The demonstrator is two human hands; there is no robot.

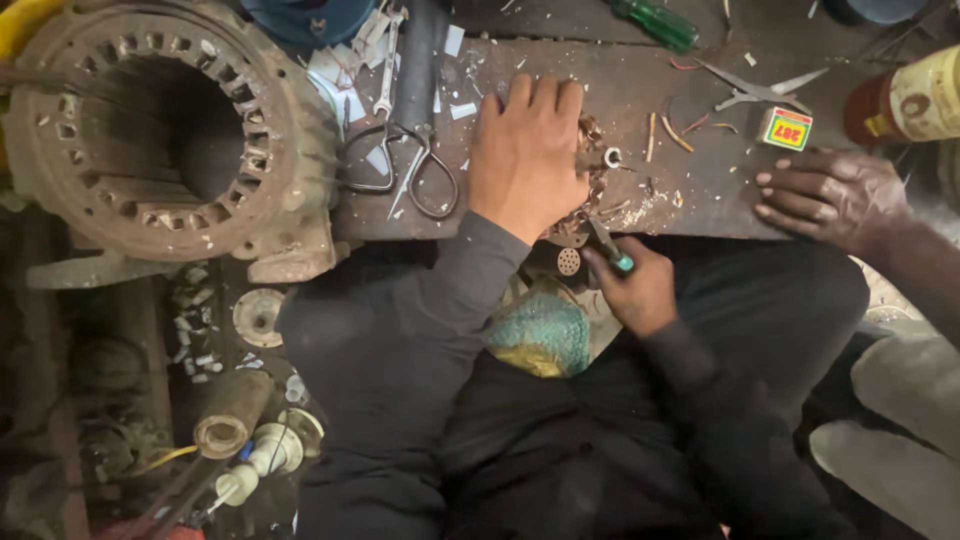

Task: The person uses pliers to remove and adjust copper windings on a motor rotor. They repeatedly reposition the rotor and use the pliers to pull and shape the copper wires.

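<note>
My left hand (525, 150) lies palm-down on the dark wooden bench (690, 195), pressing on a small tangle of copper wire and a metal part with a ring end (603, 158). My right hand (637, 290) is below the bench edge, closed around a thin tool with a teal handle tip (612, 250) whose shaft points up toward the wire under my left hand. Both arms wear dark sleeves.
A rusty motor stator housing (165, 140) fills the left. Scissors (410, 165) lie beside my left hand, more scissors (760, 90), a small matchbox (786, 128) and a bottle (905, 100) at right. Another person's hand (830, 195) rests on the bench's right end. Green screwdriver (655, 22) at the top.
</note>
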